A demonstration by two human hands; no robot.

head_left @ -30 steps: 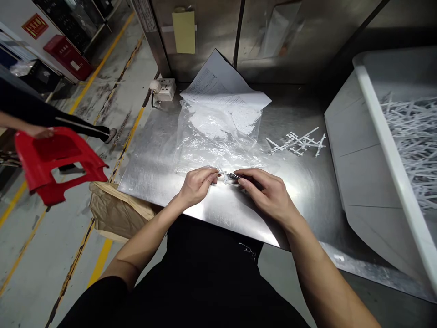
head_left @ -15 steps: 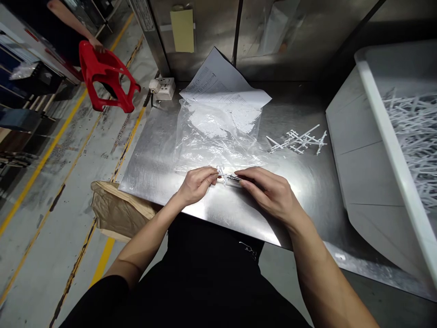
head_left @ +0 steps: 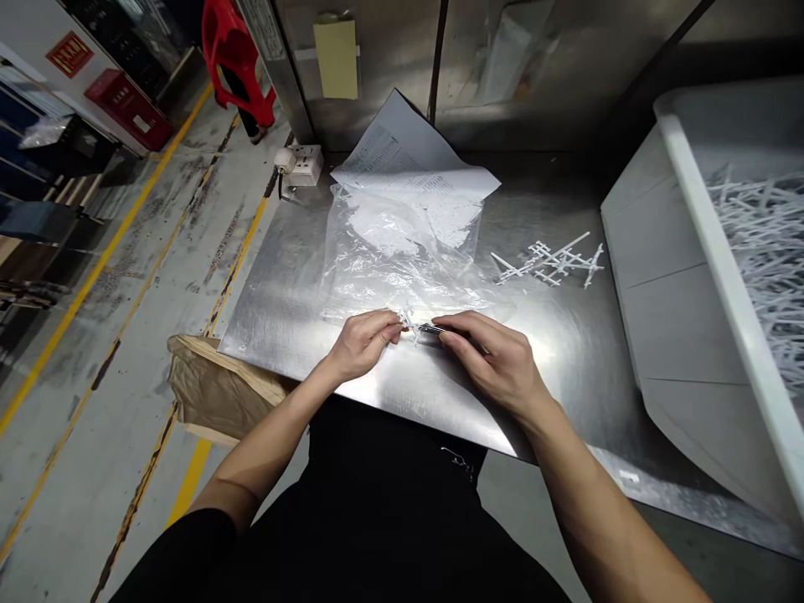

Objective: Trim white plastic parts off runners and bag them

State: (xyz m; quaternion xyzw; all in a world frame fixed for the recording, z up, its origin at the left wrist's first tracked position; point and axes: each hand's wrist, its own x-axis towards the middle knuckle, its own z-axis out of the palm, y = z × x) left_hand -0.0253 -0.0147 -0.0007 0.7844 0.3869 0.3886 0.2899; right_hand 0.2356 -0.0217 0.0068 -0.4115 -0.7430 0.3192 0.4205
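My left hand [head_left: 366, 343] pinches a small branched white plastic sprue [head_left: 411, 321] above the front of the metal bench. From the other side, my right hand [head_left: 493, 347] holds a small, shiny, dark metal tool [head_left: 432, 328] between thumb and fingers. The tool's narrow tip points left at the sprue; whether it touches is too fine to tell. Just behind both hands lies a clear plastic bag [head_left: 402, 276] with many tiny white pieces [head_left: 386, 224] in it. More white sprues [head_left: 553, 261] form a loose pile on the bench, right of the bag.
A large white bin [head_left: 684, 335] full of white sprues stands at the right. Printed paper [head_left: 408, 146] covers the bag's far end, near a power socket [head_left: 305, 165]. A brown bag [head_left: 219, 389] hangs by the bench's left edge. A red plastic stool [head_left: 235, 63] is at the upper left.
The red stool, held by another person's hand earlier, has moved up and right, and that person is now mostly out of sight. My hands have barely moved; the tool's tip has shifted slightly.
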